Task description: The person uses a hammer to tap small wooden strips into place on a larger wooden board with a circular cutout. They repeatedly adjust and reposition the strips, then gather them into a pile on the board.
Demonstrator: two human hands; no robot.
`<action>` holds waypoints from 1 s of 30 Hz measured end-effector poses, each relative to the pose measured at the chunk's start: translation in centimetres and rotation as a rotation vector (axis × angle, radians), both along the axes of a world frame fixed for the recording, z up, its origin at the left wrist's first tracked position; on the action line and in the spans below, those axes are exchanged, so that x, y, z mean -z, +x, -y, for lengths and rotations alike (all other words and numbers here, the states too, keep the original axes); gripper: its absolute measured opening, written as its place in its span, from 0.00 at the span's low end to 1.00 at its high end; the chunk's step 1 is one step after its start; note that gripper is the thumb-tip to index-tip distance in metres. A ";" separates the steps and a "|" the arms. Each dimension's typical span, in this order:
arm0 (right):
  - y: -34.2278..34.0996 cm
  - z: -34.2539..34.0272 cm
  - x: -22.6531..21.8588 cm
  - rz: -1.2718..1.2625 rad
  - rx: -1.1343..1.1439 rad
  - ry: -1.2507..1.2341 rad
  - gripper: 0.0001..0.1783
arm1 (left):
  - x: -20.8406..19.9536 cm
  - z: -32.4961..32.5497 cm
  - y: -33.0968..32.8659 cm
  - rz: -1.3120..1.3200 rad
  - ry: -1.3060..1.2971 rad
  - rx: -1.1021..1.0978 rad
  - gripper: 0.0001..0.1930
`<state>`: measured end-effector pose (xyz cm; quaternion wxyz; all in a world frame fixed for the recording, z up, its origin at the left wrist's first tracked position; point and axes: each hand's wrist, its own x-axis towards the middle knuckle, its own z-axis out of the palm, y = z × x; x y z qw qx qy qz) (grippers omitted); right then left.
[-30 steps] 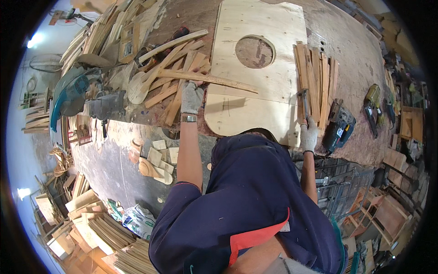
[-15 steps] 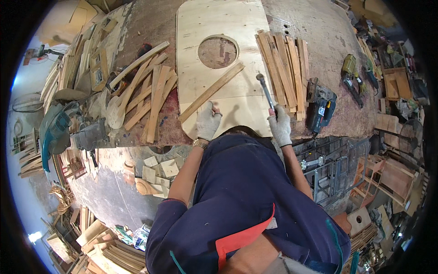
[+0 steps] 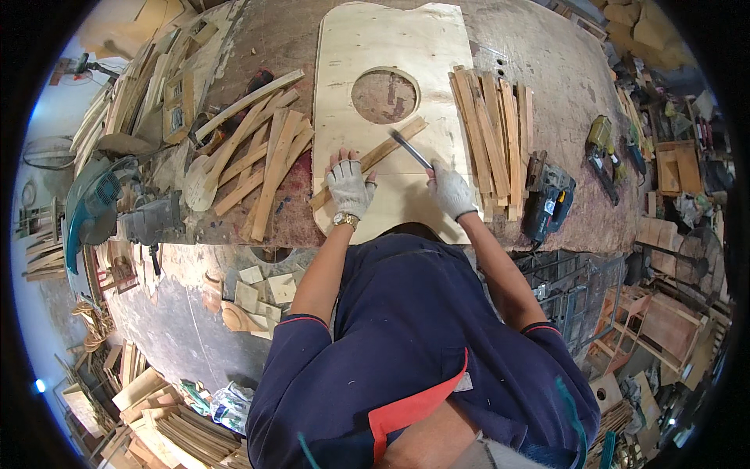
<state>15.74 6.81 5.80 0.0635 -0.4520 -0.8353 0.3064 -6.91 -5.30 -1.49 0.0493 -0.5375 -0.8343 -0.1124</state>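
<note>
A pale plywood panel (image 3: 441,86) with a large round hole lies in front of me, a narrow wooden strip (image 3: 400,141) slanting across it below the hole. Over the lower part of that strip rests my left hand (image 3: 349,186), in a white fingerless-tipped glove, its fingers stretched out and apart. My right hand (image 3: 451,192), also gloved, is closed round a hammer (image 3: 414,150). The hammer's head is at the upper part of the strip; whether it touches the wood I cannot tell.
Loose wooden strips (image 3: 269,172) lie left of the panel, and more strips (image 3: 492,141) overlap its right edge. A jigsaw (image 3: 549,202) sits farther right. At the left stands a saw with a teal guard (image 3: 94,199). Wood offcuts (image 3: 266,297) lie below the bench edge.
My right hand has swung the hammer left and inward, bringing its head over the strip. My left hand has moved up onto the strip with fingers spread. The whole view has shifted slightly.
</note>
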 end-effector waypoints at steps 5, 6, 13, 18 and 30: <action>-1.3 1.0 -4.4 -0.060 0.109 0.055 0.13 | 0.2 0.7 0.1 0.034 -0.001 -0.012 0.39; -1.3 1.7 -3.7 -0.228 0.133 0.069 0.15 | 0.2 0.4 0.1 0.037 0.001 -0.018 0.39; -1.2 1.7 -0.4 0.110 0.046 0.102 0.15 | 0.3 0.5 -0.1 0.020 0.044 0.014 0.38; -1.6 2.9 -3.0 -0.023 0.150 0.102 0.17 | 0.2 0.2 -0.1 0.041 0.008 0.000 0.38; -1.3 2.0 0.8 0.145 0.219 -0.018 0.18 | -0.5 0.1 0.1 0.017 0.114 0.025 0.33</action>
